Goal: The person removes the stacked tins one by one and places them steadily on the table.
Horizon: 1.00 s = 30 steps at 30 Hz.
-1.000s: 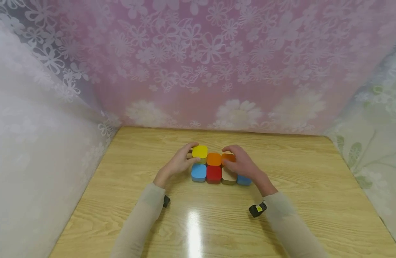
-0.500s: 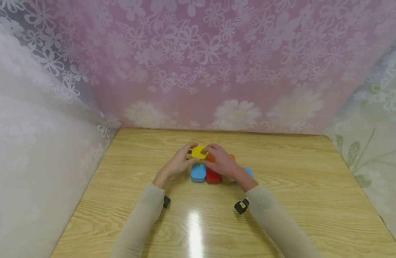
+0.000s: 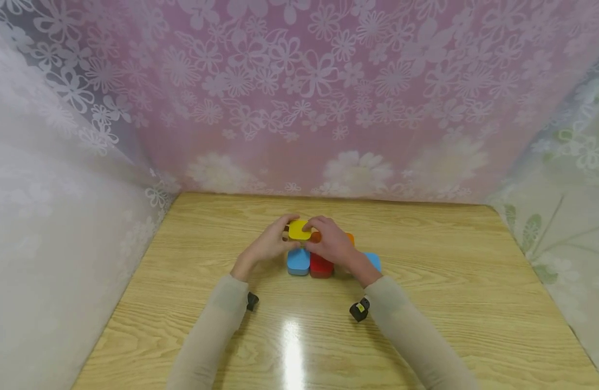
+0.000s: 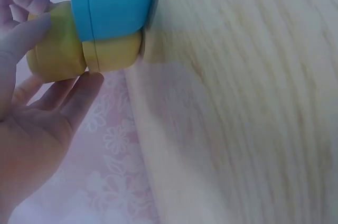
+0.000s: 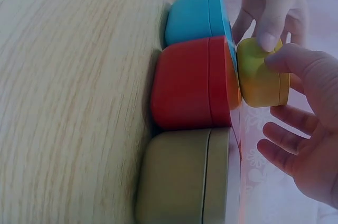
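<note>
A yellow rounded-square lidded box (image 3: 299,230) sits on top of another yellow box (image 4: 113,54), in the back row's left corner. My left hand (image 3: 269,244) holds the upper box from the left, thumb in front and fingers behind. My right hand (image 3: 332,244) reaches across the row and grips the same box from the right; its thumb lies against the box's side in the right wrist view. In front stand a blue box (image 3: 298,263), a red box (image 3: 321,266) and a tan box (image 5: 177,176), the tan one hidden under my right hand in the head view.
Two orange boxes, one at the right (image 3: 350,238), fill out the back row, partly covered by my right hand. A second blue box (image 3: 372,261) ends the front row. Floral curtains (image 3: 299,108) surround the wooden table (image 3: 207,216) at the back and sides.
My right hand has moved left from the right-hand orange box onto the upper yellow box. My left hand has stayed at that yellow box.
</note>
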### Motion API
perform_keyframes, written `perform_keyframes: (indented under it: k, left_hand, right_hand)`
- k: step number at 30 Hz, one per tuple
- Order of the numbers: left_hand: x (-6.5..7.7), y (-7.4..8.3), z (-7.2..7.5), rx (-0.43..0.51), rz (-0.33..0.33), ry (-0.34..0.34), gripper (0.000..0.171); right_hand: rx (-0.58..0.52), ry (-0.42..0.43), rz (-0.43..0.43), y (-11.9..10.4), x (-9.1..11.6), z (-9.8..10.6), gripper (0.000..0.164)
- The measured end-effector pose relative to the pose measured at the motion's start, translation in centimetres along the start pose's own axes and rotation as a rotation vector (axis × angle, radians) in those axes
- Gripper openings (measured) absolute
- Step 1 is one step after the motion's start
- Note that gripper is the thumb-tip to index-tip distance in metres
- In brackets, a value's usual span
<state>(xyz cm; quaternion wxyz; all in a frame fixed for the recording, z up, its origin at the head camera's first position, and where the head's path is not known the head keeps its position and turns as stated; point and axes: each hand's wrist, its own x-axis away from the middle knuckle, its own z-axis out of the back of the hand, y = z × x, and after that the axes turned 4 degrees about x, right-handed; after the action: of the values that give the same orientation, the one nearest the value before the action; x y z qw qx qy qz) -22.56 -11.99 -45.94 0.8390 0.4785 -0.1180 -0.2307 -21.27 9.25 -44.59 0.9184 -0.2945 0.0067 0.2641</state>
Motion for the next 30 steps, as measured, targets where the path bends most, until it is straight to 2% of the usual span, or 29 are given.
perform_keyframes:
  k: [3,8,13,16,21,25,30]
  left_hand:
    - [0.0,-0.3,-0.2,-0.007,0.015,0.001,0.077]
    - [0.1,-0.9,-0.6,0.034,0.062,-0.004,0.082]
    - [0.1,-1.0,-0.8,0.066,0.069,-0.004,0.082]
    - [0.1,-1.0,-0.9,0.066,0.072,-0.009,0.077]
    - [0.2,-1.1,-1.0,0.04,0.085,-0.006,0.068]
    - [0.2,-1.2,-1.0,0.034,0.084,-0.008,0.058]
    - [0.2,-1.3,-1.1,0.006,0.097,-0.001,0.048]
  right_hand:
    - [-0.007,-0.008,-0.015,-0.1,-0.1,-0.1,0.028]
    - [-0.005,-0.019,-0.031,-0.1,-0.2,-0.3,0.029]
    - [-0.013,-0.005,-0.043,0.0,-0.4,-0.5,0.029]
    - [-0.071,-0.005,-0.074,0.0,-0.3,-0.7,0.032]
    - [-0.195,0.009,-0.123,0.3,0.0,-0.9,0.047]
    - [-0.257,0.046,-0.12,0.8,0.3,-0.9,0.057]
    - [-0.324,0.072,-0.13,1.5,0.7,-0.3,0.06]
